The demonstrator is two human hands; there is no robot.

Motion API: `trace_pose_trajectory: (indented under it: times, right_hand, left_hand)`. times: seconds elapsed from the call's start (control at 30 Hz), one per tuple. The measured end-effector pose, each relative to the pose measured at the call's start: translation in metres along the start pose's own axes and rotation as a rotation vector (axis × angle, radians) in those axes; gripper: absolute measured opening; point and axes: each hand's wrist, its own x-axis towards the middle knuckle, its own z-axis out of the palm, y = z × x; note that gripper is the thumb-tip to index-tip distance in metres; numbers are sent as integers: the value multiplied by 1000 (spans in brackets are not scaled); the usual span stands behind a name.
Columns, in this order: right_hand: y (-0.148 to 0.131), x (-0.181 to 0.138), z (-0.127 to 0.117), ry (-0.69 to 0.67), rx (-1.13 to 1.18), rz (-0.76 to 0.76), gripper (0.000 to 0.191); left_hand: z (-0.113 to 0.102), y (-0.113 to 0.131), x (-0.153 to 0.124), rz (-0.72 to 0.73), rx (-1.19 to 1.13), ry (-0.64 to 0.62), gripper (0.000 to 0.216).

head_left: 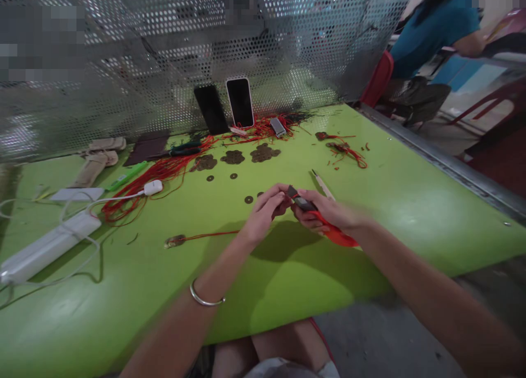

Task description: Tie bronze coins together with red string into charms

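Observation:
My left hand point(267, 211) is closed in a pinch at the table's middle, its fingertips close to the head of a tool. A thin red cord point(211, 235) runs from a small bundle of old coins point(175, 241) on the left and passes behind my left wrist; its far end is hidden by the hand. My right hand point(324, 211) is wrapped round red-handled pliers point(304, 204), the dark metal head pointing up and left toward my left fingers. Beyond my right hand lies a white pen-like tool point(322, 184). Loose holed coins point(249, 200) lie just past my left hand.
Coin piles point(263, 153), red cords point(164, 178), two phones point(240, 101) and a perforated metal screen point(172, 49) stand farther back. At left are a white power strip point(53, 246) and a green cutter point(127, 175). A person in blue point(438, 33) sits at right.

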Motion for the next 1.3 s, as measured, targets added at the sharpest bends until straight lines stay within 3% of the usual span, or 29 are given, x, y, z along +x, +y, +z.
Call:
trace_pose_trajectory:
  times: [0.1,0.27,0.5,0.7,0.97,1.2,1.3]
  right_hand:
    - [3,0,-3,-41,-39,12,49]
    - [3,-2,-2,-44,-84,39,50]
    - [2,-3,-1,-57,-95,44,49]
    - [1,-4,-1,-70,-79,44,49]
    - [1,-6,0,-87,-74,69,49]
    - [3,-3,4,-55,-102,-8,51]
    - [-2,-8,4,-38,-120,-9,56]
  left_hand:
    - [1,0,2,-71,-77,25,28]
    - [-5,-4,6,-147,-44,-68,34]
    - [-8,-6,7,-105,15,-95,33]
    - [-5,-2,5,-153,-61,-79,36]
    - [-9,-2,6,-191,-76,-156,36]
    - [-3,2,7,-48,38,-171,36]
    - [-12,8,7,-29,69,-140,34]
